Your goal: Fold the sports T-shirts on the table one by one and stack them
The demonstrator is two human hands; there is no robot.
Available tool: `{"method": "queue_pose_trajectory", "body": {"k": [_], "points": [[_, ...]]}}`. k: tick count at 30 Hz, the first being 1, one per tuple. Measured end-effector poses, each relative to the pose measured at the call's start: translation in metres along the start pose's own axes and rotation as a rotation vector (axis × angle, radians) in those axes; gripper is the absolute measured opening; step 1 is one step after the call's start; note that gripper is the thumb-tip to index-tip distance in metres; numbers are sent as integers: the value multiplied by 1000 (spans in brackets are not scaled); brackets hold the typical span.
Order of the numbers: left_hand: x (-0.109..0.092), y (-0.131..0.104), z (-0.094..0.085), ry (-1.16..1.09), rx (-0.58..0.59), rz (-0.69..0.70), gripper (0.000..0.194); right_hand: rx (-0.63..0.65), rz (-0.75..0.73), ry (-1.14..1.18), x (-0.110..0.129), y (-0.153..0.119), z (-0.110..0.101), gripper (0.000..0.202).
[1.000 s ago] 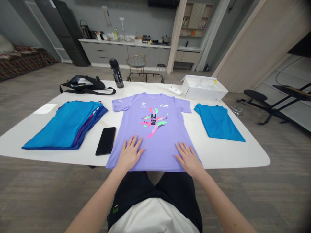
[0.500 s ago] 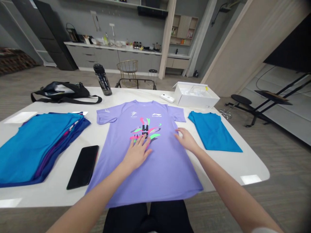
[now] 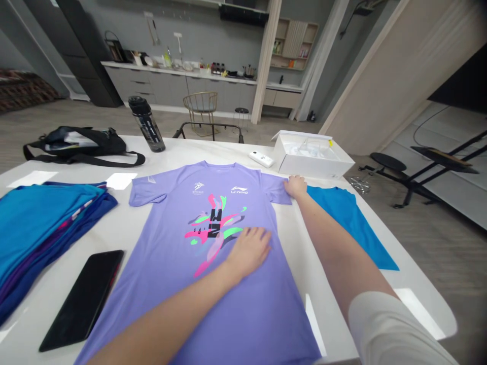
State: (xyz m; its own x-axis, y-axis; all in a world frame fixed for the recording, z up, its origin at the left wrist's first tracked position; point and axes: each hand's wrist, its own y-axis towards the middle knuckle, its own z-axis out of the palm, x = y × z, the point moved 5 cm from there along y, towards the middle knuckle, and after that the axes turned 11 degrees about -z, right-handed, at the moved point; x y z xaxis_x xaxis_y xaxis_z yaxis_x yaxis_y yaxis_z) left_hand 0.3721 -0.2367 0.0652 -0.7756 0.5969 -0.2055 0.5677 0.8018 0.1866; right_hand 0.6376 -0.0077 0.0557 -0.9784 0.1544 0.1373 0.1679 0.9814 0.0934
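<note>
A purple T-shirt (image 3: pixel 163 263) lies spread face up on the white table, its collar away from me and a bright pink, green and black print on its chest. My left hand (image 3: pixel 249 251) rests on the shirt just right of the print, palm down, fingers slightly bent and holding nothing. At the end of the right sleeve, my right hand (image 3: pixel 296 186) has its fingers closed on the fabric edge; the fingertips are partly hidden. Right of that hand lies a blue garment (image 3: pixel 346 218), partly covered by my forearm.
On the left are a stack of folded blue and purple clothes (image 3: pixel 41 218) and a black phone (image 3: pixel 83 299). Along the far side stand a black bag (image 3: pixel 83 144), a dark bottle (image 3: pixel 148 126), a small white device (image 3: pixel 261 158) and an open white box (image 3: pixel 312 161). The table edge (image 3: pixel 451 319) curves at right.
My right hand has moved up from the shirt's side to the right sleeve end and closed on it. My left hand has slid right, off the print. The view has shifted closer.
</note>
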Motion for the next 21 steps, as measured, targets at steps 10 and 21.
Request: {"method": "queue_pose_trajectory", "body": {"k": [10, 21], "points": [[-127, -57, 14, -155, 348, 439, 24, -141, 46, 212, -6, 10, 7, 30], [-145, -69, 33, -214, 505, 317, 41, -103, 251, 612, -4, 11, 15, 55]]}}
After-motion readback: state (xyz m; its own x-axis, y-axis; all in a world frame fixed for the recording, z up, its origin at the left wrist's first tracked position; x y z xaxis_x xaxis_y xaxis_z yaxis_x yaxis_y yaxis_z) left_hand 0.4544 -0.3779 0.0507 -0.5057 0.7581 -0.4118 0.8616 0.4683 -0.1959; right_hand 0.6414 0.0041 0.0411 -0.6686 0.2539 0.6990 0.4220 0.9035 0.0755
